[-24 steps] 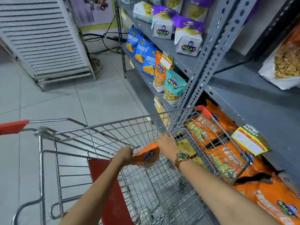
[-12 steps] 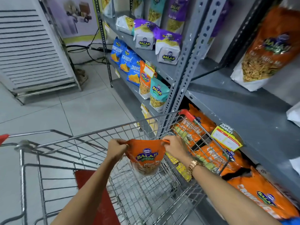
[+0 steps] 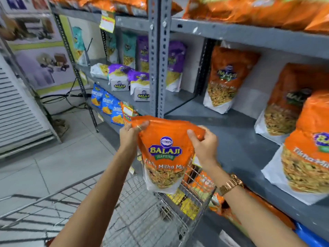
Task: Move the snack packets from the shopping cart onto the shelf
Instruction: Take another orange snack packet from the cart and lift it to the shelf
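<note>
**shelfwatcher:** So where's the packet at in this shot?

**cartguy22:** Up in the air, above the front end of the wire shopping cart [image 3: 135,211] and right in front of the grey metal shelf [image 3: 236,139]. It's an orange Balaji Tikha Mitha Mix packet [image 3: 164,154], hanging upright with the label facing the camera. It isn't touching the shelf board.

**shelfwatcher:** And the hands?

**cartguy22:** Both on it. Left hand [image 3: 130,135] has its grip pinched shut on the top left corner, and there's a ring on one finger. Right hand [image 3: 203,145] is clamped on the top right corner, thumb across the front. Gold watch [image 3: 230,184] on that wrist.

**shelfwatcher:** Anything already on that shelf level?

**cartguy22:** Yeah, same orange mix packets. One stands upright near the back [image 3: 226,77], and two more are off to the right [image 3: 309,157], one in front of the other. There's bare shelf between the back one and those two. The level above is loaded with orange bags too, pretty blurry though.

**shelfwatcher:** What about the left bay?

**cartguy22:** Past the perforated upright post [image 3: 158,56] there are purple and white Balaji packs [image 3: 140,86], with blue Crunchem bags [image 3: 106,106] one level down.

**shelfwatcher:** Cart still got stuff in it?

**cartguy22:** Something yellow shows through the wire near the front, can't tell what.
</note>
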`<state>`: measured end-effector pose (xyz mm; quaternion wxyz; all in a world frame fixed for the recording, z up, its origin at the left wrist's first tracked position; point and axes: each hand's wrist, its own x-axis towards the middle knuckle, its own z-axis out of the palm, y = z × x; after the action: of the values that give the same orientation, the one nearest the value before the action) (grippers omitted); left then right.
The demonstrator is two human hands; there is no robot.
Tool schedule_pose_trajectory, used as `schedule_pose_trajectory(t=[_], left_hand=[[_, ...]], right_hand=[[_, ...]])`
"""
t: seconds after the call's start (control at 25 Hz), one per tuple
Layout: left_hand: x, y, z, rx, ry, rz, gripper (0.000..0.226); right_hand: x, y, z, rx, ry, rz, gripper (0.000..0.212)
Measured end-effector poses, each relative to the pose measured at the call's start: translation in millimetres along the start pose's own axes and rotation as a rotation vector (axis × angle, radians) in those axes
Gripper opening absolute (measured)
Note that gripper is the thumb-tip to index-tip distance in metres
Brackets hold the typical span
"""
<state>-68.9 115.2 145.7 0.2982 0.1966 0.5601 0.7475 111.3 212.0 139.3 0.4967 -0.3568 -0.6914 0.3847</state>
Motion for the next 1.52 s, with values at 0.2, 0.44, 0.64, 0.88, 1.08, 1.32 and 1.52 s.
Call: schedule_pose_trajectory(t=[0.2, 0.44, 0.64, 0.88, 1.08, 1.32, 1.52], left_hand=[[18, 46, 96, -0.14, -0.16, 0.099, 0.011], [43, 50, 177, -0.168, -0.282, 0.152, 0.015], [64, 31, 213, -0.115, -0.277, 0.11, 0.012], [70, 6, 213, 0.018, -0.258, 0.11, 0.012], [48, -65, 186, 0.175, -0.316, -0.019, 0.044], [34, -124, 158, 0.074, -0.41, -0.074, 0.028], [64, -128, 160, 0.114, -0.376, -0.044, 0.014]], right_hand=[[56, -41, -56, 0.121, 0.233, -0.076, 0.026], [100, -42, -97, 0.108, 0.381, -0.123, 0.01], [115, -14, -106, 0.084, 0.422, -0.071, 0.014], [109, 32, -108, -0.001, 0.205, 0.028, 0.021], [78, 82, -98, -0.009, -0.141, 0.213, 0.036], [67, 108, -90, -0.099, -0.14, 0.201, 0.054], [88, 114, -71, -0.09, -0.108, 0.194, 0.062]])
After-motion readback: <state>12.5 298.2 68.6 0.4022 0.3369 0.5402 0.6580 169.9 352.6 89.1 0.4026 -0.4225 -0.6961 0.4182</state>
